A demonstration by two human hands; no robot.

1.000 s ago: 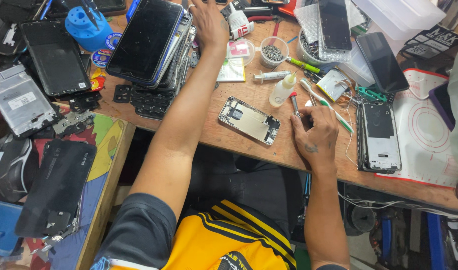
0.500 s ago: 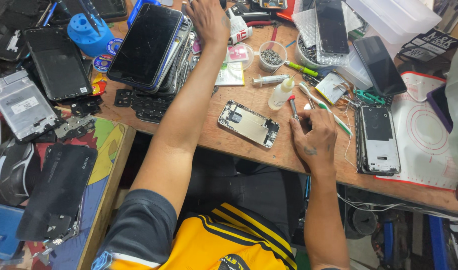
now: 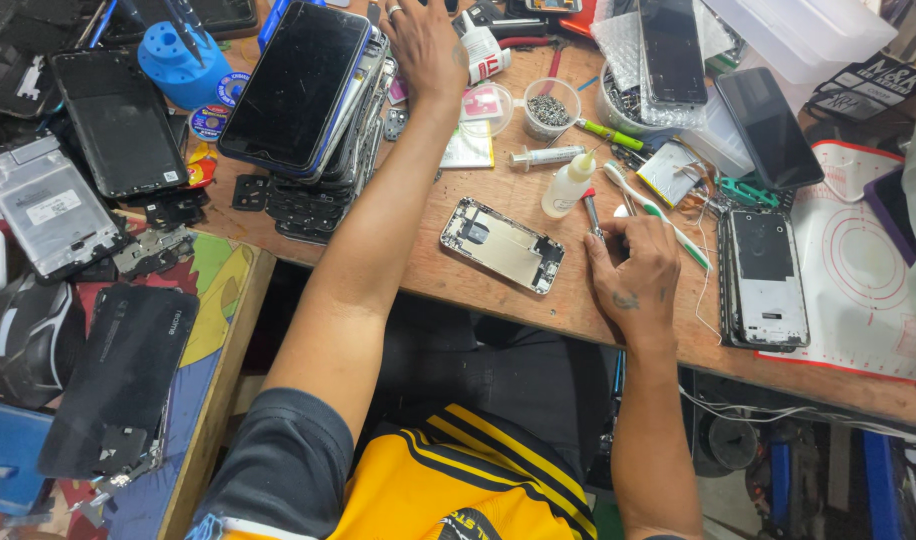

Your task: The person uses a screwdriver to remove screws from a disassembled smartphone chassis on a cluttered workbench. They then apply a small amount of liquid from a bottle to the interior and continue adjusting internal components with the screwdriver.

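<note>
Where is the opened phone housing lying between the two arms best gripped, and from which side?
Grip the opened phone housing across its two long edges, from above. It lies flat and slanted on the wooden bench, open side up, so pinching the thin rim likely spares the exposed insides. The left hand reaches away; the right hand holds a screwdriver.

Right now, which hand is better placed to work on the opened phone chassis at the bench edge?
Right. The right hand already grips a small screwdriver just beside the opened phone chassis. The left hand is stretched far up the bench by the stack of phones, well away from it.
</note>
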